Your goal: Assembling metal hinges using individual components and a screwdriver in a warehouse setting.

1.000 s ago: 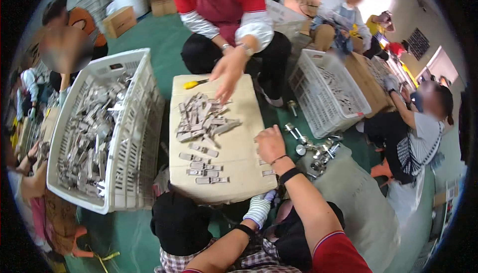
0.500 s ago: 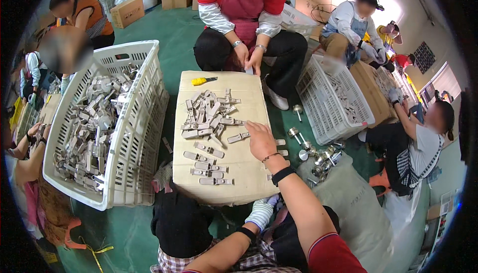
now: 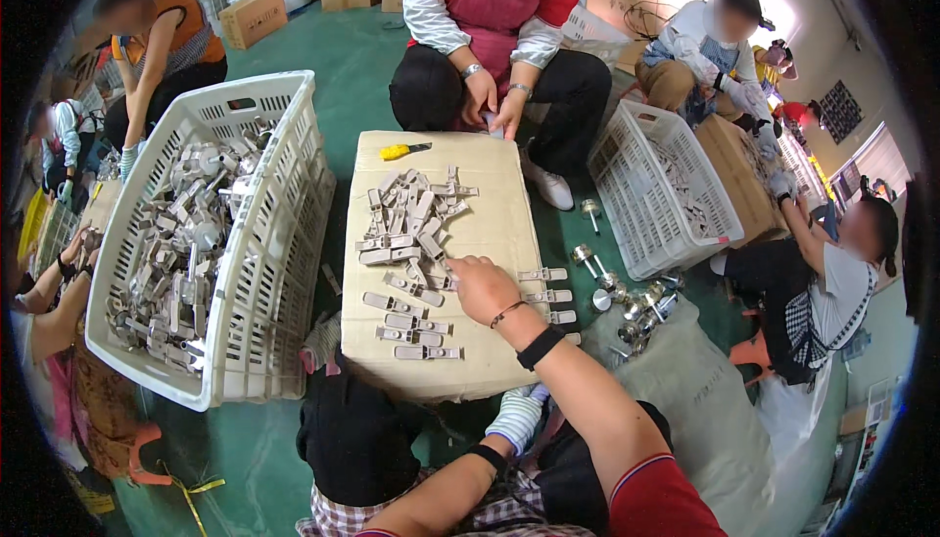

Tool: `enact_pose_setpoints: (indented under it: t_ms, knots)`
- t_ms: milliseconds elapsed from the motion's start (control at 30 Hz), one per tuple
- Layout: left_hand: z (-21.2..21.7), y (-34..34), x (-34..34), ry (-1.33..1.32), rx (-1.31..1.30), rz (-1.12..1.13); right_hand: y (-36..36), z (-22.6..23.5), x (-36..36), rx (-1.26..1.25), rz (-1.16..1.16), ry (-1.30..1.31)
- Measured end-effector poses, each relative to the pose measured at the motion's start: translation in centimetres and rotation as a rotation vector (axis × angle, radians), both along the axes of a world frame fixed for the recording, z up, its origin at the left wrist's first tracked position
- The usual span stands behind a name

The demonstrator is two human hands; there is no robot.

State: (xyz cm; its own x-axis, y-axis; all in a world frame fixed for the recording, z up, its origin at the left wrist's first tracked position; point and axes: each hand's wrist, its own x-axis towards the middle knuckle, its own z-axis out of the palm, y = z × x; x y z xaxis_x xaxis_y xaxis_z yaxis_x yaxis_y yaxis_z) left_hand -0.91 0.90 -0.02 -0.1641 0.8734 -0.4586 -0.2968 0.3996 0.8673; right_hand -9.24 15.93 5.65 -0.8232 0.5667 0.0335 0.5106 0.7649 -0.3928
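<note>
Bare, with a black band at the wrist, my right hand [image 3: 487, 290] is low over the cardboard box [image 3: 490, 371]. Its thumb and index finger close on the end of one grey metal clip [image 3: 443, 282]. The other fingers are folded under. Further up lies a loose pile of similar clips [image 3: 406, 216]. Just left of my hand, several clips [image 3: 416, 322] lie side by side in a rough column. In a striped glove, my left hand [image 3: 516, 418] stays below the box's near edge, by my lap; its fingers are mostly hidden.
More clips [image 3: 544, 295] stick out along the box's right edge. A yellow utility knife [image 3: 401, 151] lies at its far end. White crates of metal parts stand left [image 3: 269, 233] and right [image 3: 676, 243]. Round-headed metal pieces [image 3: 636, 312] lie beside a pale sack [image 3: 685, 400]. A co-worker [image 3: 494, 28] sits opposite.
My right hand has moved left and slightly nearer, shifting the single clip toward the column. Clips at the right edge are now uncovered. My left hand has barely moved.
</note>
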Motion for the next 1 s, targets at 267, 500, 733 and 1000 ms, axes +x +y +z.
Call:
enact_pose_setpoints:
  t_ms: [267, 500, 733, 1000]
  knots:
    - [-2.4, 0.2, 0.7, -0.008, -0.031, -0.052, 0.6, 0.6, -0.7, -0.071, -0.141, 0.138]
    - [-13.0, 1.1, 3.1, 0.856, 0.248, -0.426, 0.2, -0.1, -5.3, -0.038, -0.228, 0.176]
    - [-8.9, -0.4, 2.2, 0.743, 0.209, -0.535, 0.7, -1.2, -6.2, -0.063, -0.375, 0.168]
    - [-3.0, 0.0, 0.9, 0.086, 0.095, 0.047, 6.7, 4.3, 0.0, -0.811, -0.346, 0.618]
